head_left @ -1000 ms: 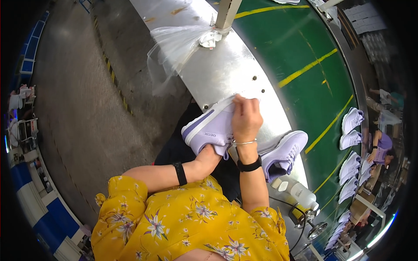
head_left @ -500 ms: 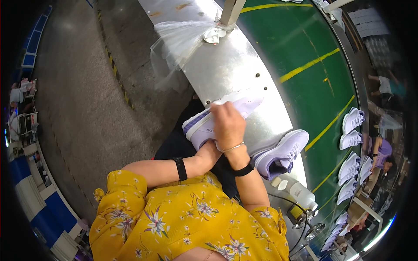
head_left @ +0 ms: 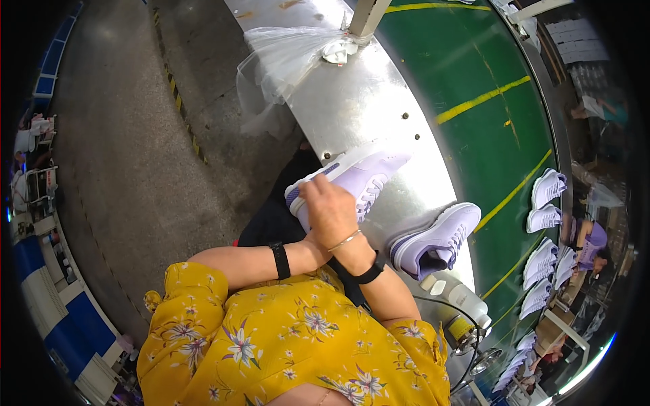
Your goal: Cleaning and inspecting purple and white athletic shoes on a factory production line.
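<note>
Metal bench point(head_left: 338, 101) is flanked by grn strip point(head_left: 433, 68) (2 o'clock), gry floor point(head_left: 115, 149) (10). Shoe point(head_left: 355, 177) is touched by curled R hand point(head_left: 332, 213); L hand point(head_left: 314, 245) mostly hidden, grips can't be told.

The head fisheye looks steeply down from close above the right hand point(head_left: 332, 213) and bench point(head_left: 352, 98); its dim, bent edges are perhaps unreliable.
</note>
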A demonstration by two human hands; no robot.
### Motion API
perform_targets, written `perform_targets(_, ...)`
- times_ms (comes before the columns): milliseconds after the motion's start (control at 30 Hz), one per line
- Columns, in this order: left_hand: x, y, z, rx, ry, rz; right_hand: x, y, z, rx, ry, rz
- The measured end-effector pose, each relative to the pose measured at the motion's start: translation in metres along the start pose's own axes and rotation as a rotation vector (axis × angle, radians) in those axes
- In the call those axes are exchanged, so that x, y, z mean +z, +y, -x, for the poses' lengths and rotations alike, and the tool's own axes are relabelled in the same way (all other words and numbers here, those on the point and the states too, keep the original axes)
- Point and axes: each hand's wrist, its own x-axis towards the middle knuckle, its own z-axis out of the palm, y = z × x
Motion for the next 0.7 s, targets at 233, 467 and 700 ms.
perform_targets(233,0.033,0.067,-0.006,-0.114,-0.228,-2.235,-0.037,0.041,-0.010,0.189,0.229,0.089)
perform_targets(467,0.035,0.079,0.002,0.319,0.069,-2.597,-0.045,0.085,-0.022,0.332,0.585,0.226)
perform_targets(700,0.027,0.066,-0.004,0.234,0.031,-2.349,-0.038,0.064,-0.017,0.278,0.500,0.119)
